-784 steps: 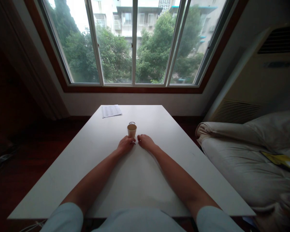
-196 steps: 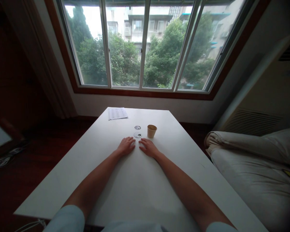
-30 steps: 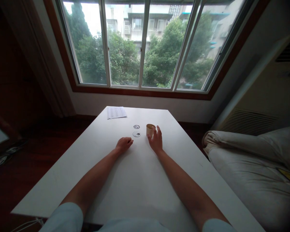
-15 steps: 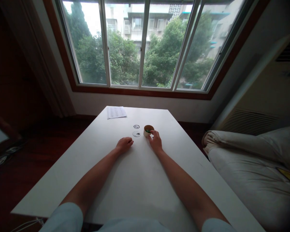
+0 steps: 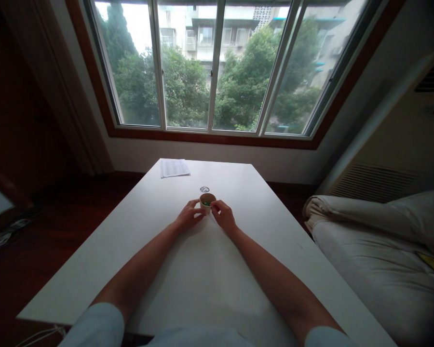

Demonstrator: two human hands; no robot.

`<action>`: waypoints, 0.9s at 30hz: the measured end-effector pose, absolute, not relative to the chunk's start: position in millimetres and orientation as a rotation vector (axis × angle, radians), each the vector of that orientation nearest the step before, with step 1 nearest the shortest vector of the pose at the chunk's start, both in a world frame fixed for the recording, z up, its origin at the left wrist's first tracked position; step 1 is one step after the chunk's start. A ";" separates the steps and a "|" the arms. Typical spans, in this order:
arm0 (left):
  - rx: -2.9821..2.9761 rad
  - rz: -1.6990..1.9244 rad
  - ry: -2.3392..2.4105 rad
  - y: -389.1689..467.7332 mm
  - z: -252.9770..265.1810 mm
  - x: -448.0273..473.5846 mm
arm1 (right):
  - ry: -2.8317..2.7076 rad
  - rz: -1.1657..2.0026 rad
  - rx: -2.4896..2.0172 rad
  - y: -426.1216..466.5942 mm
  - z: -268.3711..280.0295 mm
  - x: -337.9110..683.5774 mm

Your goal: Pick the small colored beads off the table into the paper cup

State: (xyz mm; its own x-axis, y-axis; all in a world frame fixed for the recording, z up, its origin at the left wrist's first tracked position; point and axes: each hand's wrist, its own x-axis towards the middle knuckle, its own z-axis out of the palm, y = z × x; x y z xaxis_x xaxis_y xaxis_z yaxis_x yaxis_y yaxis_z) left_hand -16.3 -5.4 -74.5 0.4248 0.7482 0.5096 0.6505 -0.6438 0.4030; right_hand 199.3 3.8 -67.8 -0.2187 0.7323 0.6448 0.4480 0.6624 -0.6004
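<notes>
A small round paper cup (image 5: 206, 210), pale outside and brown inside, is between my two hands near the middle of the white table. Green pieces (image 5: 207, 204) lie inside it, too small to make out. My left hand (image 5: 190, 216) grips the cup's left side, with the thumb at the near side and the fingers along the far side. At the right rim, my right hand (image 5: 224, 215) pinches the cup's wall. Just beyond the cup, a small round disc or drawn circle with dark marks (image 5: 204, 189) shows on the table.
Printed sheets of paper (image 5: 175, 168) lie at the far left corner of the white table (image 5: 210, 289). Past the table's far edge are a wall and a window (image 5: 213, 72). To the right stands a couch with a pale cover (image 5: 369, 250). Cables (image 5: 7, 231) lie on the floor at left.
The cup has moved left and slightly nearer, over where the nearer round mark was, which is now hidden. My left hand has opened from its curl and taken hold of the cup; my right hand moved with it.
</notes>
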 end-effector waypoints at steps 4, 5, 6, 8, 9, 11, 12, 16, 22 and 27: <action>2.538 0.965 1.158 -6.4 -74.1 -16.7 | -1.818 0.431 -0.914 2.1 -67.3 197.5; 2.531 0.944 1.155 -6.5 -73.7 -17.3 | -1.806 0.452 -0.912 2.1 -67.0 197.2; 2.521 0.925 1.153 -6.5 -73.4 -18.0 | -1.800 0.475 -0.905 2.2 -66.7 196.9; 2.495 0.896 1.145 -6.0 -72.5 -20.0 | -1.799 0.518 -0.884 2.8 -66.9 196.2; 2.478 0.889 1.142 -5.6 -72.1 -21.0 | -1.801 0.538 -0.875 3.3 -67.5 195.8; 2.443 0.887 1.144 -4.7 -71.3 -22.6 | -1.806 0.579 -0.867 4.4 -69.3 195.3; 2.427 0.890 1.151 -4.4 -71.0 -23.1 | -1.810 0.599 -0.865 4.8 -70.4 195.1; 2.384 0.913 1.184 -4.5 -71.0 -22.6 | -1.834 0.657 -0.840 5.3 -73.9 194.6; 2.378 0.968 1.281 -2.4 -74.8 -23.8 | -1.888 0.645 -0.881 6.6 -79.3 197.4; 2.342 1.018 1.420 11.8 -79.9 -37.3 | -1.904 0.596 -0.958 13.3 -84.9 204.1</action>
State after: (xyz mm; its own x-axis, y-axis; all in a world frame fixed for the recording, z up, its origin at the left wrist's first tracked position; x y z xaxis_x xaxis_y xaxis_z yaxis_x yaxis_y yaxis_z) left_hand -37.3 11.8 -79.9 0.2933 0.8457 0.4458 0.6936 -0.5092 0.5096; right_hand 204.1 13.3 -84.9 -0.2995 0.8110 0.5026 0.3800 0.5846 -0.7168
